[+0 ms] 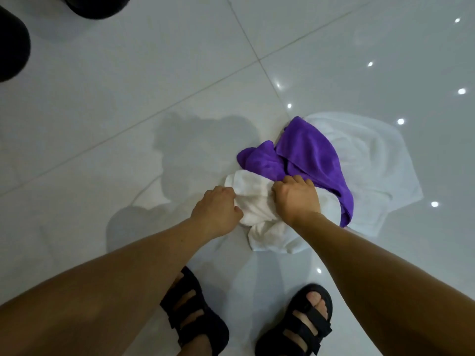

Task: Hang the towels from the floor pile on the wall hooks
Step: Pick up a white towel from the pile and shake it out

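A person in black sandals (195,314) bends over a glossy tiled floor (128,98). The left hand (217,209) and right hand (297,199) both curl their fingers into a crumpled white towel (257,201) on the floor. Just beyond and touching it, a purple towel (305,155) lies across a larger white towel (372,160).

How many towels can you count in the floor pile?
3: near white towel, gripped by left hand and right hand; purple towel behind it; far white towel beyond. Others may be hidden.
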`<state>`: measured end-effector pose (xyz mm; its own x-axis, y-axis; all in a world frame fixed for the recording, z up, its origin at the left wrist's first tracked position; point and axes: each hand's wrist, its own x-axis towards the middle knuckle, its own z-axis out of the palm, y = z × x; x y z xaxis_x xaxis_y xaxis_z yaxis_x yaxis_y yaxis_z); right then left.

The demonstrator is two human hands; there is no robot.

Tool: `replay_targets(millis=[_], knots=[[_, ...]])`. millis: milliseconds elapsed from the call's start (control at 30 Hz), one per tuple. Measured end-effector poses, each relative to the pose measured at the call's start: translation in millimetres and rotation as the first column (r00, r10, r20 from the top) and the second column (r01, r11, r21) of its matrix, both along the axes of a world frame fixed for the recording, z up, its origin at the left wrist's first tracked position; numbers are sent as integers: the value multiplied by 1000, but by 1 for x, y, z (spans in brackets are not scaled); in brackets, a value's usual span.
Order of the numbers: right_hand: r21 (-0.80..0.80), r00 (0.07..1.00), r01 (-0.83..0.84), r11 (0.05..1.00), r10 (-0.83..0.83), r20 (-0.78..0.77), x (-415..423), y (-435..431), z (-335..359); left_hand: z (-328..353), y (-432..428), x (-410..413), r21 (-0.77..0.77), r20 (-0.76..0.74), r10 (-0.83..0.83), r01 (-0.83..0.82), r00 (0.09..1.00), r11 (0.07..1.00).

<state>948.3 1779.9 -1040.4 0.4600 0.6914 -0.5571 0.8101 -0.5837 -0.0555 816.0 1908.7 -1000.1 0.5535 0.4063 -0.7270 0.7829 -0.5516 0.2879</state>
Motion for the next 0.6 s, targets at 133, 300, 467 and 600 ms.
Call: replay_targets(millis=[133, 300, 467, 600], knots=[[125, 997, 81, 989, -80, -18, 3, 0, 39, 36, 4, -1, 3, 4, 23, -23, 1000, 1000], [335, 944, 295, 895, -219, -245, 7, 3, 114, 101, 16, 15, 62, 57, 22, -26, 998, 998], [346, 826, 480, 806, -282, -487, 3, 9, 195, 176, 31, 26, 58, 196, -33, 22, 980, 998], [340, 773, 535, 773, -286, -567, 3, 22, 273, 256, 51, 33, 74, 313, -267, 257, 911, 964]])
